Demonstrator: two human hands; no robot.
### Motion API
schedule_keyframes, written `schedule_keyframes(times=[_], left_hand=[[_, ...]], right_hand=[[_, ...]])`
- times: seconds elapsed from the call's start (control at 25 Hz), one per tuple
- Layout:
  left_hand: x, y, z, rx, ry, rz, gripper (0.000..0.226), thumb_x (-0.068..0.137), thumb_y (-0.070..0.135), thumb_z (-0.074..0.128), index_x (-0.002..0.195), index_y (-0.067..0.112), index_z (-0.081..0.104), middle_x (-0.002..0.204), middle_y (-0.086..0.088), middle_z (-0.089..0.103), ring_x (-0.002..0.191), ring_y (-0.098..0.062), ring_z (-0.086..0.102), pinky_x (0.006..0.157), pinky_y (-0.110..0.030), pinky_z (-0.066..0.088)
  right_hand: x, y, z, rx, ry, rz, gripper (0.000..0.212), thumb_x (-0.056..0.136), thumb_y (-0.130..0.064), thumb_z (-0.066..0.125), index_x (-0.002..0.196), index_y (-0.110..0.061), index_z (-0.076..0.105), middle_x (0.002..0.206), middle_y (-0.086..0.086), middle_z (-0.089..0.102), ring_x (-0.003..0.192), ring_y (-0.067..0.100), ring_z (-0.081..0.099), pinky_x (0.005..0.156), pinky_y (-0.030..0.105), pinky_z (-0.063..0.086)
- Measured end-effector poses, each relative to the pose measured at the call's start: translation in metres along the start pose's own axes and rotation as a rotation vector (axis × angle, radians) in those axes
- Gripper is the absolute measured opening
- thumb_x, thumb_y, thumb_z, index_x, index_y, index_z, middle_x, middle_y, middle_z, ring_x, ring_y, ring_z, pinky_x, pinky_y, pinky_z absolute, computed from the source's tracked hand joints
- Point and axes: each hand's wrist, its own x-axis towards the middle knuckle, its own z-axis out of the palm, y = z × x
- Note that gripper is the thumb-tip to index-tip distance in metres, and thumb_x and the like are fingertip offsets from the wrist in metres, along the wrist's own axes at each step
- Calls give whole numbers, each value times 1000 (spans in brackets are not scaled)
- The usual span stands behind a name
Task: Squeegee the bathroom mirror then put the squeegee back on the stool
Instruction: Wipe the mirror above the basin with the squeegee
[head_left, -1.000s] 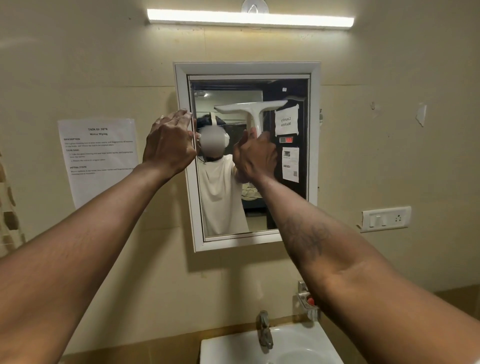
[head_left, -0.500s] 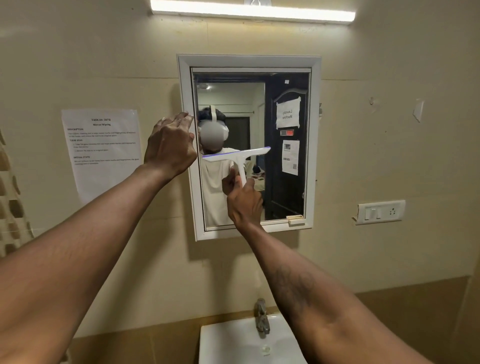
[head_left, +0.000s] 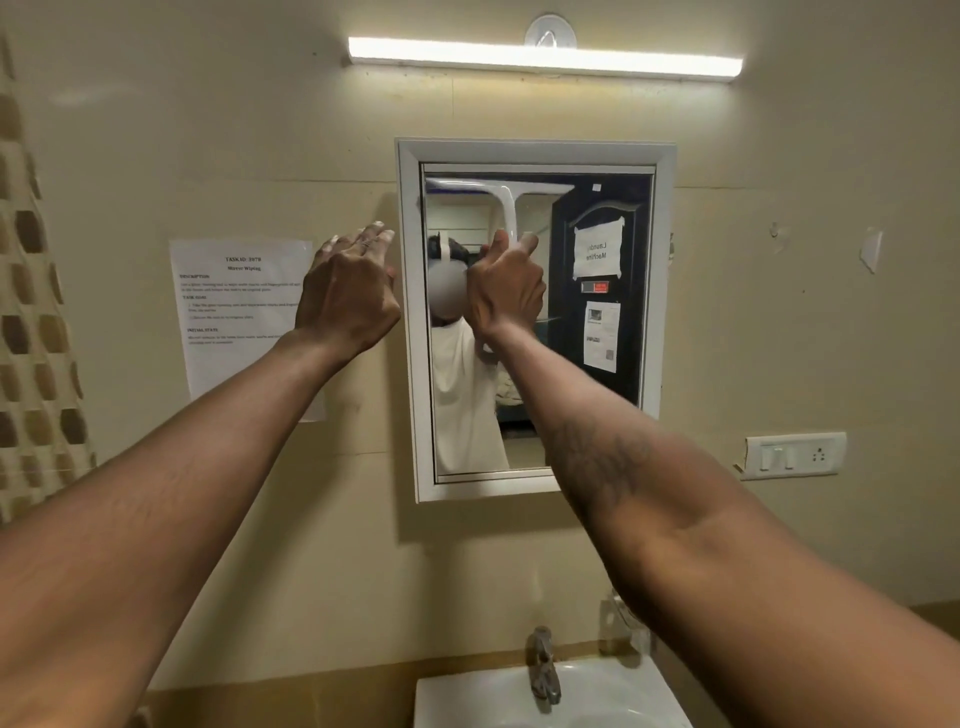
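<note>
A white-framed mirror (head_left: 535, 488) hangs on the beige wall above the sink. My right hand (head_left: 506, 293) grips the handle of a white squeegee (head_left: 506, 200), whose blade lies across the top left part of the glass, just under the frame's upper edge. My left hand (head_left: 348, 293) rests flat against the wall with its fingers apart, beside the mirror's left frame, holding nothing. The stool is out of view.
A white sink (head_left: 550, 696) with a metal tap (head_left: 543, 670) sits below the mirror. A printed task sheet (head_left: 234, 312) is taped to the wall at left. A switch and socket plate (head_left: 792, 454) is at right, a tube light (head_left: 545, 60) above.
My right hand drew the squeegee down the glass to mid-height, then raised it to the top left of the mirror. My left hand stayed by the left frame.
</note>
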Motion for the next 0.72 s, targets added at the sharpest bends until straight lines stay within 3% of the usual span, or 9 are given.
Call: schedule_keyframes(times=[0.24,0.44,0.56,0.72], left_hand=[[6,-15,1,7,5,-8,56,95,13,51,150,8,48,159,-12,45,148,-29,41,126,-44,24],[6,-16,7,-6,1,-13,55,96,13,50,150,7,48,159,-12,45,148,-28,40,126,-44,25],[-1,-12,12,-20,-12,-14,54,96,13,51,150,6,48,158,-13,46,148,-29,41,125,-45,26],[-13,-9,16,-29,-30,-12,53,97,13,51,149,6,49,157,-13,47,148,-30,41,126,-45,26]], right_hand=[[20,-4,16,-109,43,-22,25,109,-31,39,111,-7,50,66,-8,46,52,-1,35,46,18,23],[20,1,13,-166,13,-11,24,108,-33,41,112,-11,48,64,-13,36,51,-3,31,44,18,22],[5,13,7,-183,-44,8,20,108,-38,39,105,-19,39,69,-11,43,54,1,41,45,22,31],[-33,42,7,-180,-135,56,28,107,-51,37,105,-23,36,78,-4,53,68,17,60,58,36,53]])
